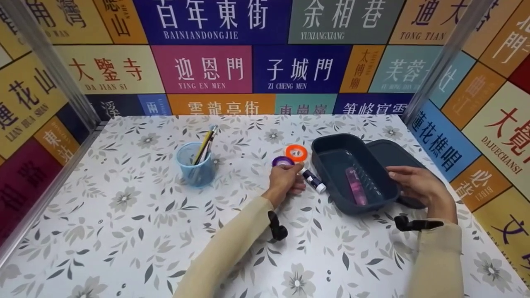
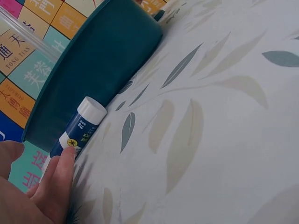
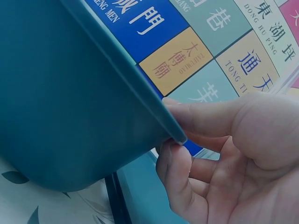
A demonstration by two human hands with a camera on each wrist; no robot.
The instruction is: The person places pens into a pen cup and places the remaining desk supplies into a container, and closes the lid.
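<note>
Left hand: reaches forward and to the right, thumb above and fingers below, held apart in a partly open pose; contact with the glue stick just right of the fingers cannot be told for certain. Right hand: thumb and finger pinch the rim of the dark box at its right end, palm outside.

The glue stick lies close beside the box wall, leaving a narrow gap to the right of the left fingers. Broad bare surface extends leftward to the pencil cup; the surface's right edge runs near the right hand. Orange tape lies just beyond the left fingers.

The left hand partly covers the purple tape; box and right hand partly hide the lid. The pink item inside the box, left of the right fingers, is indistinct. Both sleeves are cut off below.
</note>
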